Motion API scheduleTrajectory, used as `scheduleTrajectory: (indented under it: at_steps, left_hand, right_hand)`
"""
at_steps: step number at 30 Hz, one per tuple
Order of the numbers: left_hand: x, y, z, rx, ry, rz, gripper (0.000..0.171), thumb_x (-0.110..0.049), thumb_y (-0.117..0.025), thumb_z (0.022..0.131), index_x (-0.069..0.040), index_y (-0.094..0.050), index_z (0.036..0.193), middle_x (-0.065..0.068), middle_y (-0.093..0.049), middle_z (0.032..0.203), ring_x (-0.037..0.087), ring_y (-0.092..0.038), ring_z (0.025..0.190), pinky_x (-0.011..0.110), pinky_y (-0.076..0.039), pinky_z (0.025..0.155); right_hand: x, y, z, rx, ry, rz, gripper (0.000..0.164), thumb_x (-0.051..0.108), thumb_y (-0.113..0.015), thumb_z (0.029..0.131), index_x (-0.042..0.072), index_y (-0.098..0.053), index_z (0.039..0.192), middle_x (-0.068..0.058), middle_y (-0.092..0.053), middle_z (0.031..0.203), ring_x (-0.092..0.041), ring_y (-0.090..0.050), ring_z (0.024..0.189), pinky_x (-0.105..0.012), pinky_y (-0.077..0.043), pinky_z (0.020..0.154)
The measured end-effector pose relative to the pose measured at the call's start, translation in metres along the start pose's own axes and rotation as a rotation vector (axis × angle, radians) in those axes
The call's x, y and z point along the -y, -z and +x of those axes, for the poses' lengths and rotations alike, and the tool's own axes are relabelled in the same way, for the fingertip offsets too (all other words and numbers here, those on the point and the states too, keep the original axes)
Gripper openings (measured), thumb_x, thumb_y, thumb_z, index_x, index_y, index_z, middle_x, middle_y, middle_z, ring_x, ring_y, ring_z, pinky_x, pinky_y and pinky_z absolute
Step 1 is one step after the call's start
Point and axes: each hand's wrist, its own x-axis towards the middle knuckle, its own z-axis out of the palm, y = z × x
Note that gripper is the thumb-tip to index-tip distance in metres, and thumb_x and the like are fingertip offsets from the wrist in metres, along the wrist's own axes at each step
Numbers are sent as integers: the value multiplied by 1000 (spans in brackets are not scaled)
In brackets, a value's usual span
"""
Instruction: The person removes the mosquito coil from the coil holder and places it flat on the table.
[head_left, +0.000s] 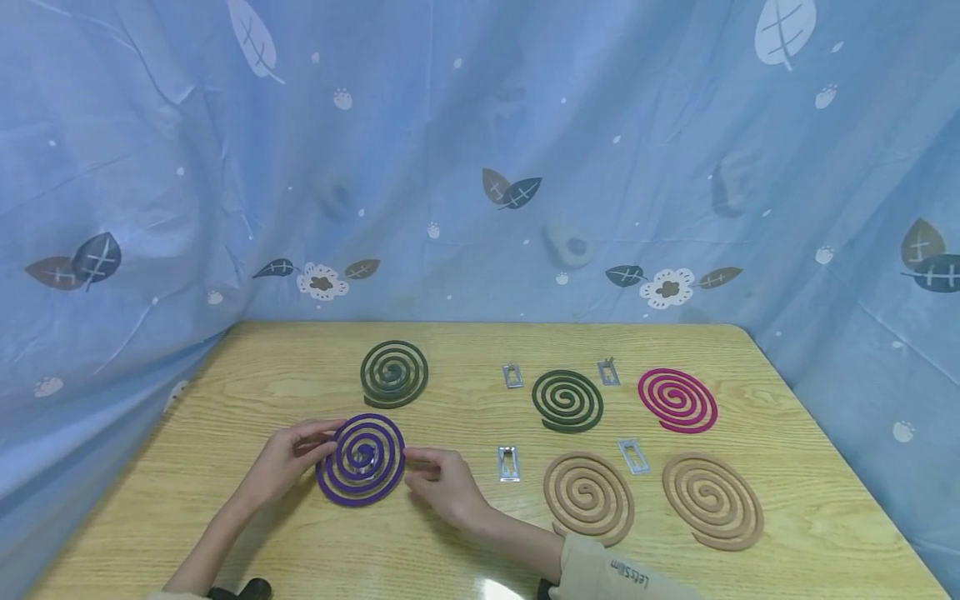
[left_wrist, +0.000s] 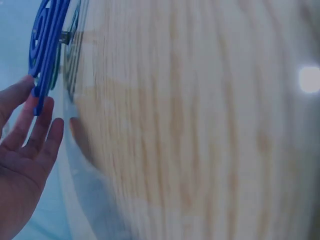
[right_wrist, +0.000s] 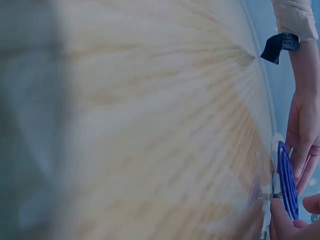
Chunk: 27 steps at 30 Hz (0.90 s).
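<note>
My left hand (head_left: pixel 281 458) pinches the left edge of a purple mosquito coil (head_left: pixel 365 451), thumb above and fingers at the rim. In the left wrist view the coil (left_wrist: pixel 50 45) appears edge-on, raised off the wooden table. Bits of a metal coil stand (head_left: pixel 363 463) show through the spiral's gaps under its middle. At the coil's right edge is my right hand (head_left: pixel 450 487), index finger extended to the rim and thumb a little lower, apart from it. Behind the purple coil, a dark green mosquito coil (head_left: pixel 394 402) has a metal piece at its centre.
Right of my hands lie another green coil (head_left: pixel 567 426), a magenta coil (head_left: pixel 677 403) and two tan coils (head_left: pixel 588 491). Several flat metal stands lie among them, one stand (head_left: pixel 509 477) nearest my right hand. A blue patterned curtain (head_left: pixel 450 167) surrounds the wooden table (head_left: pixel 300 350).
</note>
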Motion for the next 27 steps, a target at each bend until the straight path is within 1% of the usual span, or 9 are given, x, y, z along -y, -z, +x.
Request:
scheduleTrajectory:
  at_steps: [5, 7, 9, 13, 17, 19, 23, 27]
  left_hand:
    - [-2, 0, 1, -10, 27, 52, 29, -5, -63, 92, 2, -63, 120, 19, -64, 117, 16, -65, 98, 17, -53, 84]
    - [-4, 0, 0, -16, 25, 64, 29, -6, -63, 92, 2, -64, 120, 18, -64, 117, 19, -65, 100, 18, -53, 84]
    - [-5, 0, 0, -24, 15, 70, 28, -6, -63, 92, 2, -64, 120, 17, -64, 117, 18, -64, 102, 19, -53, 84]
    - [-7, 0, -1, -48, -8, 77, 27, -5, -62, 92, 1, -65, 118, 17, -65, 116, 8, -60, 104, 18, -52, 85]
    - [-9, 1, -3, -64, -8, 65, 26, -5, -62, 93, 1, -66, 118, 17, -65, 117, -4, -55, 104, 13, -49, 87]
    - [-10, 1, -4, -70, -6, 55, 26, -6, -61, 93, 0, -66, 118, 17, -65, 117, -7, -53, 104, 11, -47, 88]
    - [-12, 1, -6, -79, -17, 38, 25, -7, -60, 94, -1, -66, 118, 15, -65, 117, -7, -52, 106, 8, -45, 89]
    - [-13, 1, -6, -78, -34, 11, 25, -6, -58, 95, -1, -66, 119, 15, -65, 117, -7, -52, 106, 6, -44, 89]
  right_hand:
    - [2, -1, 2, 3, -37, 78, 38, -10, -59, 87, -10, -55, 125, -23, -57, 127, -35, -63, 102, -34, -59, 80]
    - [3, -2, 2, -3, -58, 109, 39, -10, -58, 87, -10, -54, 126, -23, -59, 124, -34, -64, 101, -35, -59, 80]
    - [4, -3, 1, -9, -76, 143, 40, -11, -57, 87, -10, -54, 127, -22, -62, 119, -33, -65, 99, -34, -59, 80]
    - [6, -3, 1, -13, -110, 200, 42, -13, -54, 86, -9, -53, 128, -19, -66, 106, -28, -66, 94, -33, -59, 80]
    - [9, -3, 0, -7, -121, 241, 44, -16, -51, 85, -10, -52, 128, -15, -66, 95, -24, -66, 90, -32, -58, 81]
    - [9, -2, 0, -1, -120, 254, 45, -17, -50, 84, -10, -51, 129, -15, -65, 95, -21, -66, 88, -32, -58, 81]
    - [9, -2, 0, -1, -118, 268, 47, -17, -48, 83, -11, -50, 130, -16, -64, 99, -18, -65, 86, -32, -58, 81]
    - [8, -2, 0, -12, -109, 268, 49, -18, -48, 81, -12, -50, 129, -16, -64, 103, -17, -64, 86, -32, -59, 80]
